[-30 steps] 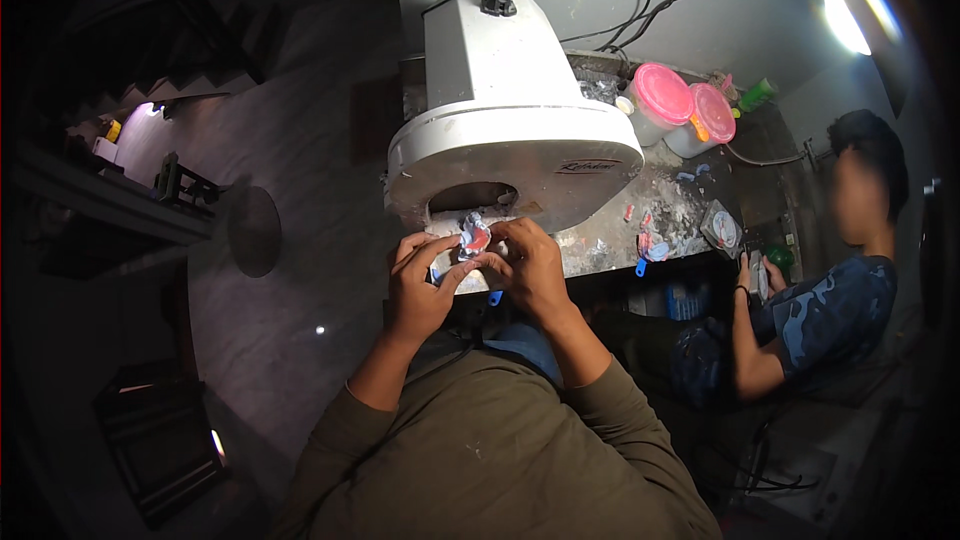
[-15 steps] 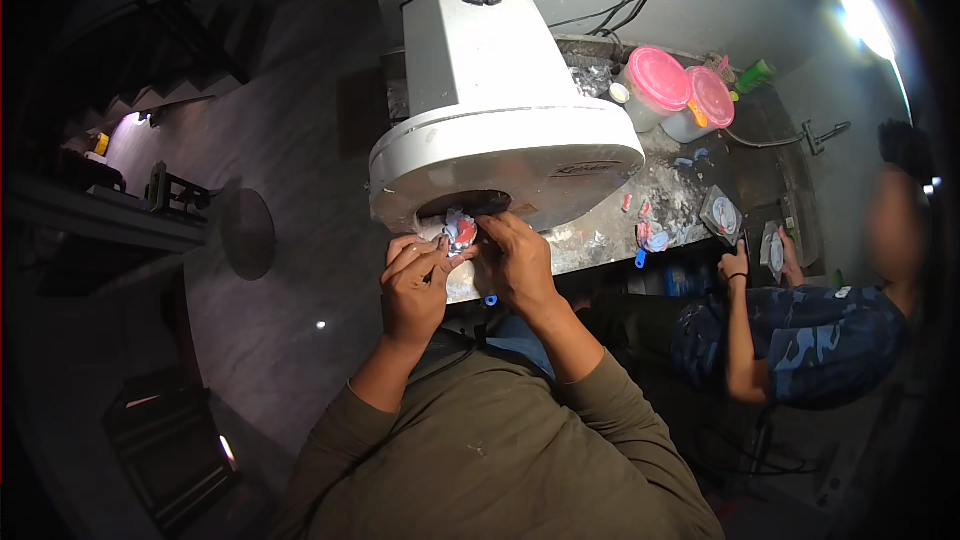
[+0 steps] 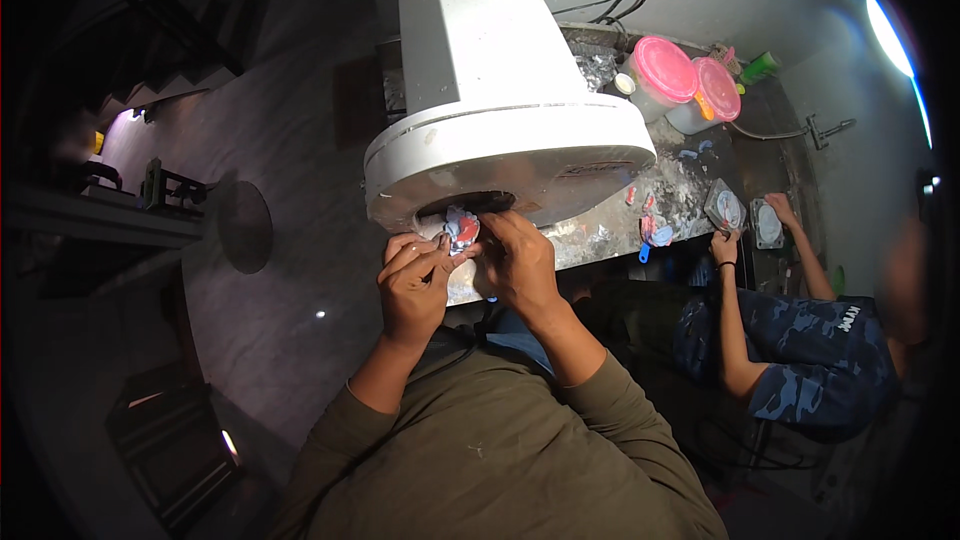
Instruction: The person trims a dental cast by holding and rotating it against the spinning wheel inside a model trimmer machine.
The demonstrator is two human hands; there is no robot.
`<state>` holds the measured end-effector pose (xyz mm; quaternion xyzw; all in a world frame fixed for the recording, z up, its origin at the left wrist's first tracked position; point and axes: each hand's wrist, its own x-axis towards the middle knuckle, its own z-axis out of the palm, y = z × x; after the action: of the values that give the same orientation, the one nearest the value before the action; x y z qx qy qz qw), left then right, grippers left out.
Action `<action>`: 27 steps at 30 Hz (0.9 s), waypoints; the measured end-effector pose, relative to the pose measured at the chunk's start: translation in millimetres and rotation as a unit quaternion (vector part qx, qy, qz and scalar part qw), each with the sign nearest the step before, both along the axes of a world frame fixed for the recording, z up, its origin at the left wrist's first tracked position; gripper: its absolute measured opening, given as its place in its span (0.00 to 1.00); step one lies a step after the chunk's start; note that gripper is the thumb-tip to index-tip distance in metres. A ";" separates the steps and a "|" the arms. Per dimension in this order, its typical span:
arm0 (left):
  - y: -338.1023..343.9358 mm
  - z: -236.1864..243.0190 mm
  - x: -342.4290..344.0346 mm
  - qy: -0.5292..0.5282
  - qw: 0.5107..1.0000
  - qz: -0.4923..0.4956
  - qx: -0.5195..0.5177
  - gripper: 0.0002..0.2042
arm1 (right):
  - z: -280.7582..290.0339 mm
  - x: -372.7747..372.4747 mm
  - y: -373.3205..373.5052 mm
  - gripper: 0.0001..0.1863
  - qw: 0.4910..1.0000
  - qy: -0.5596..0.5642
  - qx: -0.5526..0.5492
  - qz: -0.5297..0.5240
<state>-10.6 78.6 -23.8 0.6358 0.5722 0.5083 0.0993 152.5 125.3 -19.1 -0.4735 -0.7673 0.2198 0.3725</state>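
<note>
A small red and pale blue moulded lump (image 3: 462, 228) is held up between my hands, just in front of the dark round opening (image 3: 490, 202) in the white machine housing (image 3: 510, 130). My left hand (image 3: 408, 290) is closed, thumb and fingers pinching the lump from the left; a ring shows on one finger. From the right, my right hand (image 3: 524, 265) has its fingers curled against the lump, close below the opening's rim. What its fingertips do is partly hidden by the hand itself.
A stained bench (image 3: 590, 238) holds red and pale blue scraps and a blue-handled tool (image 3: 645, 251). Behind are tubs with pink lids (image 3: 665, 68) and a tap (image 3: 820, 132). At the right, a co-worker's hands (image 3: 725, 248) touch square framed pieces (image 3: 724, 206).
My hands keep hold of the lump in nearly the same place. The co-worker's far hand and a framed piece have moved up toward the bench, beside the other piece. The view has shifted slightly.
</note>
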 end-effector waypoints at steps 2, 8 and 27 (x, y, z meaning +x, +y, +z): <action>-0.9 -4.2 -2.0 -0.006 1.000 0.006 -0.011 0.05 | -1.6 -3.1 -2.3 0.19 1.000 0.005 0.006 -0.018; -1.1 -4.1 -1.0 -0.015 1.000 0.008 -0.021 0.06 | -3.4 -1.4 -2.7 0.18 1.000 0.016 -0.004 -0.017; 0.9 -1.4 -1.3 -0.005 1.000 0.012 -0.020 0.02 | -6.2 -5.1 -2.9 0.19 0.999 0.030 0.016 -0.021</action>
<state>-11.9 79.5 -25.2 0.6246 0.5892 0.5010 0.1085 147.4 122.3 -25.4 -0.4762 -0.7492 0.2137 0.4077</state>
